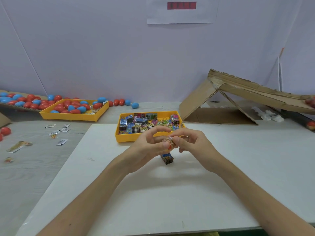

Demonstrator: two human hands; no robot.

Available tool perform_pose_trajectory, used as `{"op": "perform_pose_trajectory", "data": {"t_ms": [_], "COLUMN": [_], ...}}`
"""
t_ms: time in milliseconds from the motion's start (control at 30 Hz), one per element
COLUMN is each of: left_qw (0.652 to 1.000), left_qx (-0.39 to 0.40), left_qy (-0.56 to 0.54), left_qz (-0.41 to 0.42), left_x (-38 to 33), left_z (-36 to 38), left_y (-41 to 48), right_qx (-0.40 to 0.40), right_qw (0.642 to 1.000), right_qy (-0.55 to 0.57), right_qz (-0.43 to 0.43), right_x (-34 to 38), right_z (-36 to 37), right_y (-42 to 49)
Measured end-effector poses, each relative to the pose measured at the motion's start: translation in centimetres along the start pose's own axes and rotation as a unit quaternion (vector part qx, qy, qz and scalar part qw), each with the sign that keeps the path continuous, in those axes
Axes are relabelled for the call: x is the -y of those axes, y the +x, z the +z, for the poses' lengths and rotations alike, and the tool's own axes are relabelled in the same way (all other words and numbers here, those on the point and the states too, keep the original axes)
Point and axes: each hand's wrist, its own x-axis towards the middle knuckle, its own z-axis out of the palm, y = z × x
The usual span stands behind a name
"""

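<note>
Head view: your left hand point(148, 146) and right hand point(194, 143) both pinch a small printed pack point(169, 142) above the white board point(170, 193), just in front of the yellow tray point(126, 138). Best steady it with the left and let your right fingertips work its end gently.

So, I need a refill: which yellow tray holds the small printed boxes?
The nearer, central tray; the far-left tray holds red and blue eggs.
</note>
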Motion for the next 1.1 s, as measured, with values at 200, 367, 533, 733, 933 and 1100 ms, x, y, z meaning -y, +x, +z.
{"op": "perform_pose_trajectory", "data": {"t_ms": [200,367,533,733,933,1100], "left_qw": [0.999,1.000,0.999,0.998,0.997,0.997], "left_qx": [0.019,0.000,-0.020,-0.056,-0.064,-0.059], "left_qy": [-0.031,-0.017,-0.028,0.023,0.046,0.053], "left_qz": [-0.007,0.006,0.008,0.022,0.018,0.020], "left_x": [0.0,-0.1,0.0,0.6,0.9,1.1], "left_z": [0.0,0.2,-0.1,-0.3,-0.5,-0.7], "left_y": [0.0,0.0,0.1,0.5,0.5,0.5], "right_qx": [0.013,0.011,0.014,-0.010,-0.032,-0.034], "right_qw": [0.998,0.999,1.000,0.996,0.973,0.968], "right_qy": [0.061,0.052,0.021,-0.069,-0.185,-0.203], "right_qz": [0.003,0.009,-0.006,-0.056,-0.134,-0.142], "right_x": [-0.1,0.1,0.3,-0.4,-1.0,-1.2], "right_z": [-0.3,-0.2,-0.2,-0.2,-0.1,-0.1], "right_y": [0.1,-0.1,-0.1,0.0,0.0,0.0]}}
